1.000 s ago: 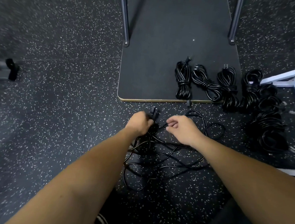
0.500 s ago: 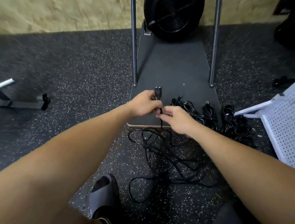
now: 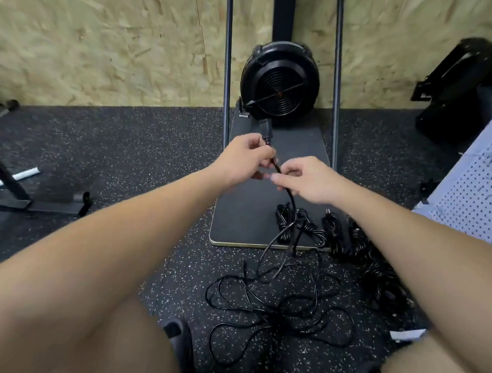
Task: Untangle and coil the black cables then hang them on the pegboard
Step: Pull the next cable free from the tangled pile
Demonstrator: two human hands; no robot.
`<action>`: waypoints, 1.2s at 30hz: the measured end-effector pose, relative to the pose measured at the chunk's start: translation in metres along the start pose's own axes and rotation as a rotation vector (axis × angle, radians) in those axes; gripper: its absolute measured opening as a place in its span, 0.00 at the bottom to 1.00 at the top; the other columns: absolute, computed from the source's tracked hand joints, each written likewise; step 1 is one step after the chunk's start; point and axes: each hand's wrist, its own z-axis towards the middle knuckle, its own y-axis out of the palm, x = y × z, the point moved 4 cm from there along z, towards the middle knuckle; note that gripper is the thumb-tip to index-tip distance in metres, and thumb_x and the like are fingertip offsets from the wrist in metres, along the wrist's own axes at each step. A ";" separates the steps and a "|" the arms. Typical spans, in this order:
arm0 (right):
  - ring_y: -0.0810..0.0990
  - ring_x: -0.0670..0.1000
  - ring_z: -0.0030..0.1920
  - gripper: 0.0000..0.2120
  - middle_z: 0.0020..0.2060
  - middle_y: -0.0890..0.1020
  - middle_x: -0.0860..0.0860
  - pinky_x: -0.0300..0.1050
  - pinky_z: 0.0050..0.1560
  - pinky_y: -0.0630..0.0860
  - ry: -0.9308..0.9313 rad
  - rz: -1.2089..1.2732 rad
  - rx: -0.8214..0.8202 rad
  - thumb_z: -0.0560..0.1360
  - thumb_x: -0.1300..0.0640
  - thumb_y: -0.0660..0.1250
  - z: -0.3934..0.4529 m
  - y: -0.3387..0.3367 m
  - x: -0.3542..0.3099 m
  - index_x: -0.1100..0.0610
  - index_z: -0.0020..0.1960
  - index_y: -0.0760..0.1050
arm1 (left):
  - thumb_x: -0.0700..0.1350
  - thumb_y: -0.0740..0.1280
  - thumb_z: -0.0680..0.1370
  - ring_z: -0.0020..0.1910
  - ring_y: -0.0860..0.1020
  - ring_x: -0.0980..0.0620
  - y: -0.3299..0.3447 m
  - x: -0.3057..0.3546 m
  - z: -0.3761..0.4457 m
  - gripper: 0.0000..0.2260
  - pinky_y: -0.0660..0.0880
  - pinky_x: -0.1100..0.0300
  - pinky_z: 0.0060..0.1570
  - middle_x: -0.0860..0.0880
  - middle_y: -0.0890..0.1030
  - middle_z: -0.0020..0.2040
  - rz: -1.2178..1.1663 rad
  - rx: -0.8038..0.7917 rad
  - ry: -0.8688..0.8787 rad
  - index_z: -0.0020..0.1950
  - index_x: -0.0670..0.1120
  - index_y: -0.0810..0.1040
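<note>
With the left hand (image 3: pixel 245 159) pinching the cable (image 3: pixel 289 195) just below its plug (image 3: pixel 266 130) and the right hand (image 3: pixel 307 181) curled round the cord at its 4 o'clock, feeding slack from the floor tangle (image 3: pixel 276 303) at 6 o'clock into even loops would have suited.

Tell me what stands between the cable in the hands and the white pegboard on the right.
Nothing solid shows between the held cable and the pegboard. But its length trails down into the tangle on the floor, still knotted, and the right forearm crosses that side.
</note>
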 end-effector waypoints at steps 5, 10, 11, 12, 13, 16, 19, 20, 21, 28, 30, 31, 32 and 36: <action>0.88 0.48 0.37 0.12 0.40 0.89 0.54 0.41 0.41 0.81 0.103 0.000 -0.215 0.87 0.57 0.68 -0.009 0.020 0.029 0.65 0.51 0.81 | 0.32 0.67 0.81 0.36 0.81 0.48 -0.008 -0.016 -0.006 0.12 0.87 0.42 0.51 0.38 0.84 0.47 -0.223 0.057 -0.064 0.60 0.43 0.70; 0.91 0.59 0.49 0.09 0.45 0.88 0.63 0.48 0.48 0.86 0.062 0.303 -0.122 0.87 0.61 0.68 -0.007 -0.001 0.030 0.68 0.56 0.80 | 0.29 0.72 0.79 0.43 0.87 0.41 -0.039 -0.028 0.004 0.18 0.87 0.46 0.46 0.39 0.83 0.50 -0.219 0.094 -0.106 0.61 0.46 0.70; 0.90 0.59 0.47 0.09 0.44 0.87 0.62 0.49 0.49 0.87 0.050 0.346 -0.110 0.86 0.61 0.69 -0.005 -0.004 0.029 0.67 0.56 0.82 | 0.28 0.73 0.78 0.45 0.87 0.40 -0.045 -0.033 0.007 0.19 0.87 0.47 0.45 0.39 0.83 0.51 -0.218 0.111 -0.127 0.60 0.45 0.70; 0.89 0.58 0.45 0.08 0.42 0.86 0.60 0.51 0.51 0.87 0.039 0.375 -0.104 0.86 0.61 0.69 -0.004 -0.006 0.029 0.66 0.56 0.83 | 0.28 0.75 0.76 0.46 0.87 0.40 -0.048 -0.039 0.009 0.19 0.86 0.47 0.45 0.38 0.82 0.52 -0.201 0.119 -0.148 0.58 0.45 0.71; 0.88 0.57 0.43 0.08 0.40 0.85 0.59 0.54 0.52 0.86 0.030 0.378 -0.097 0.85 0.61 0.70 -0.002 -0.008 0.029 0.66 0.55 0.84 | 0.29 0.77 0.75 0.46 0.86 0.40 -0.051 -0.043 0.011 0.19 0.86 0.48 0.45 0.38 0.82 0.52 -0.161 0.124 -0.163 0.56 0.44 0.73; 0.84 0.53 0.38 0.06 0.36 0.84 0.55 0.56 0.49 0.82 0.022 0.296 -0.048 0.83 0.59 0.72 0.006 -0.011 0.032 0.60 0.50 0.87 | 0.30 0.81 0.72 0.44 0.83 0.42 -0.057 -0.053 0.016 0.17 0.83 0.55 0.40 0.38 0.82 0.46 0.009 0.125 -0.155 0.47 0.44 0.76; 0.82 0.49 0.35 0.08 0.35 0.85 0.52 0.50 0.48 0.81 0.000 0.221 0.060 0.83 0.58 0.72 0.012 -0.018 0.029 0.57 0.47 0.88 | 0.35 0.82 0.74 0.39 0.83 0.46 -0.054 -0.054 0.021 0.11 0.80 0.57 0.37 0.41 0.85 0.41 0.223 0.016 -0.085 0.45 0.41 0.81; 0.81 0.49 0.35 0.08 0.35 0.86 0.52 0.48 0.48 0.80 -0.016 0.225 0.084 0.83 0.57 0.72 0.014 -0.020 0.027 0.57 0.47 0.88 | 0.37 0.82 0.76 0.40 0.83 0.49 -0.048 -0.054 0.022 0.08 0.80 0.56 0.41 0.44 0.86 0.42 0.295 -0.060 -0.045 0.47 0.41 0.83; 0.81 0.49 0.35 0.09 0.35 0.86 0.52 0.48 0.47 0.80 -0.031 0.232 0.095 0.83 0.57 0.72 0.017 -0.021 0.026 0.56 0.47 0.88 | 0.40 0.81 0.78 0.42 0.83 0.52 -0.039 -0.055 0.021 0.07 0.81 0.56 0.46 0.47 0.88 0.45 0.373 -0.140 0.001 0.52 0.42 0.85; 0.87 0.51 0.44 0.04 0.45 0.90 0.49 0.54 0.57 0.84 -0.039 0.404 0.189 0.82 0.54 0.75 0.037 -0.023 0.026 0.53 0.53 0.87 | 0.45 0.65 0.89 0.37 0.79 0.49 0.006 -0.046 0.017 0.12 0.80 0.54 0.44 0.45 0.81 0.40 0.357 -0.284 0.086 0.51 0.38 0.80; 0.88 0.50 0.52 0.08 0.51 0.89 0.43 0.56 0.61 0.85 -0.015 0.419 0.191 0.81 0.49 0.76 0.041 -0.022 0.033 0.48 0.58 0.86 | 0.45 0.64 0.90 0.38 0.76 0.46 0.005 -0.040 0.020 0.13 0.78 0.53 0.41 0.45 0.78 0.40 0.236 -0.235 0.073 0.52 0.37 0.79; 0.88 0.48 0.52 0.09 0.50 0.89 0.42 0.55 0.59 0.85 -0.005 0.401 0.154 0.81 0.48 0.76 0.041 -0.020 0.035 0.47 0.60 0.86 | 0.45 0.63 0.90 0.37 0.74 0.47 0.004 -0.038 0.021 0.12 0.75 0.55 0.39 0.45 0.77 0.40 0.199 -0.207 0.073 0.53 0.38 0.80; 0.88 0.49 0.51 0.08 0.49 0.89 0.45 0.56 0.58 0.85 0.003 0.376 0.104 0.82 0.48 0.74 0.040 -0.017 0.037 0.47 0.60 0.86 | 0.45 0.63 0.90 0.36 0.73 0.48 0.003 -0.035 0.022 0.12 0.72 0.58 0.36 0.45 0.77 0.40 0.178 -0.179 0.079 0.53 0.39 0.81; 0.86 0.57 0.63 0.13 0.56 0.89 0.46 0.62 0.67 0.82 0.058 0.331 0.018 0.81 0.46 0.76 0.037 -0.012 0.043 0.48 0.63 0.82 | 0.48 0.64 0.89 0.35 0.69 0.50 -0.005 -0.031 0.027 0.12 0.66 0.59 0.34 0.46 0.76 0.40 0.090 -0.078 0.107 0.55 0.41 0.81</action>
